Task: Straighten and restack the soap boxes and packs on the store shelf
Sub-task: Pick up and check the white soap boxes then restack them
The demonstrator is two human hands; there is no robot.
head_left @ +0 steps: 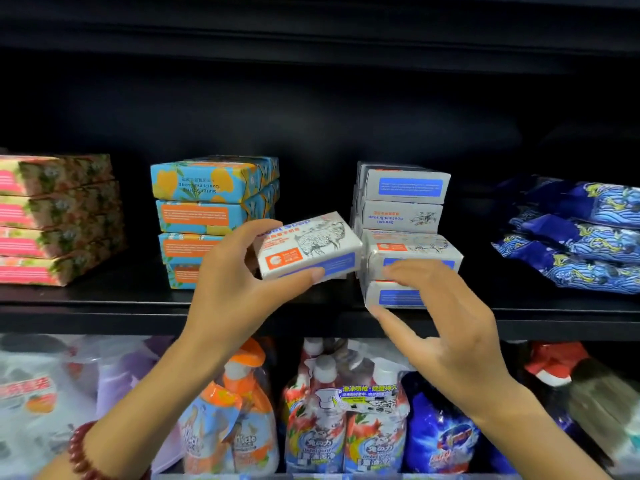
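Red beads of a bracelet [81, 452] circle the left wrist at 7 o'clock in the view. Lower-shelf goods stand beneath both forearms: orange-capped refill pouches [239, 410] at 6 o'clock; shrink-wrapped spray bottles [332, 410] just to their 3 o'clock side. The black shelf edge [104, 317] runs across above them.

The left hand [235, 292] grasps a white soap box [306, 245]; the thumb lies along its near lower edge and the fingers curl over its left end. The box is lifted clear of the shelf and tilted, goat drawing uppermost; it sits between the two middle stacks.

The right hand [446, 327] is released, holding nothing; its fingers are spread and slightly bent in front of the lower boxes of the white stack [405, 209]; contact cannot be confirmed. That stack stands just beside the held box at its 3 o'clock, four high; its third box juts forward, out of line with those above.

A blue-and-orange stack [211, 216] stands at the held box's 9 o'clock, four high, its lower boxes partly hidden by the left hand. A pink floral stack [59, 220] sits at the far 9 o'clock edge, four high, fairly even. Blue wave-print packs [581, 233] lie piled loosely at the 3 o'clock edge.
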